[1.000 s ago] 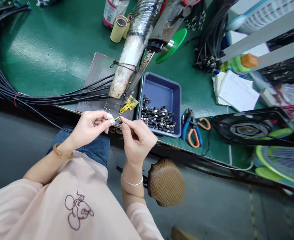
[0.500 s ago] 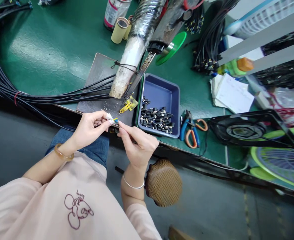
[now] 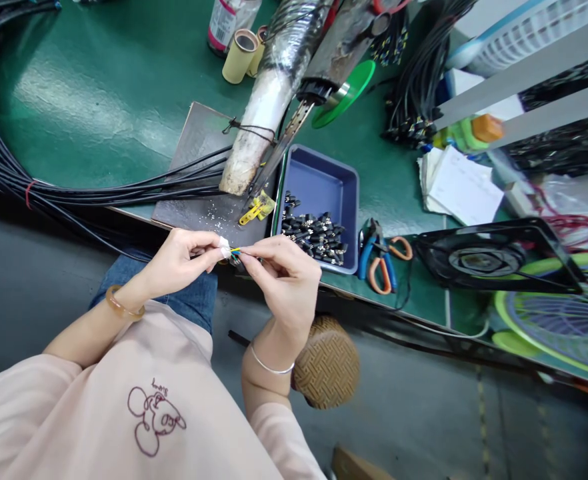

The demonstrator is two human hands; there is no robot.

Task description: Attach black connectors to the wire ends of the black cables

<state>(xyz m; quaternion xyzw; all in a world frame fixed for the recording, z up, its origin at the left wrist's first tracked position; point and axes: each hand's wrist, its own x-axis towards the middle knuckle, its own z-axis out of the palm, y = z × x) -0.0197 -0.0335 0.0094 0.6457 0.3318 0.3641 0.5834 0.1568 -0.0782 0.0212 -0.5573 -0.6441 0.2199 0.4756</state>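
Note:
Thin coloured wires (image 3: 235,251), yellow and blue among them, run between my two hands at the table's front edge. My left hand (image 3: 187,259), with white covering on a fingertip, pinches them from the left. From the right, my right hand (image 3: 284,270) closes thumb and forefinger on the wire ends. Just above the hands, a yellow clip-like piece (image 3: 254,209) lies on the dark board (image 3: 187,212) under the tip of a metal tool (image 3: 277,160). Black cables (image 3: 124,195) stretch left from the board.
A blue tray (image 3: 347,190) holds many small black connectors (image 3: 319,233). Beside it lie pliers (image 3: 374,250). A white wrapped tube (image 3: 254,127) slants over the board. Papers (image 3: 459,187) and a black fan (image 3: 499,257) are at right; a stool (image 3: 329,367) stands below.
My right hand has moved slightly up and right, and turned, with its fingertips now on the wires. My left hand has shifted slightly right. The view has shifted a little.

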